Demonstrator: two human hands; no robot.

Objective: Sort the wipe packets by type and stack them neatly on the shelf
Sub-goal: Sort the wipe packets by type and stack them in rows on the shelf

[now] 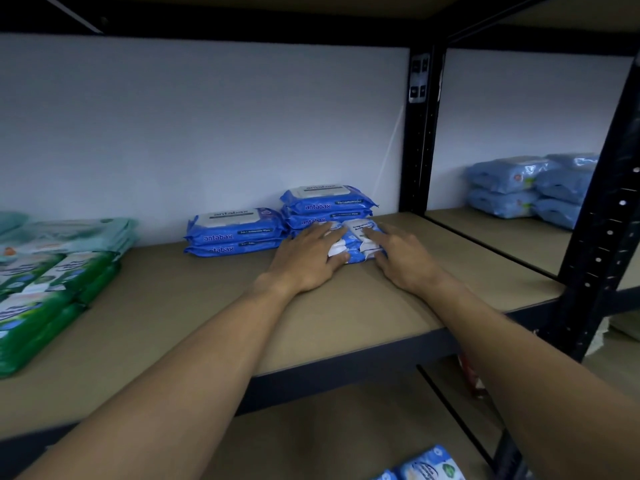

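Nearest to me, on the lower shelf board, a blue-and-white wipe packet (429, 464) waits unsorted. Above it my two forearms reach over the front edge of the shelf (207, 317). My left hand (304, 261) and right hand (405, 258) lie flat with fingers spread, pressed on either side of the small blue-and-white packets (356, 242), which sit on the board touching the front of the taller antabax stack (327, 206). Neither hand is closed around them; I judge I am squaring this pile up against its neighbours. The next move, I reckon, calls for nudging both sides level, then letting go and reaching down for the loose packet. Left of that sits the shorter antabax stack (235, 232), and far left the green packets (45, 296). Behind stands a pale wall; past the black upright (420, 133), light-blue packs (526, 185) fill the next bay.
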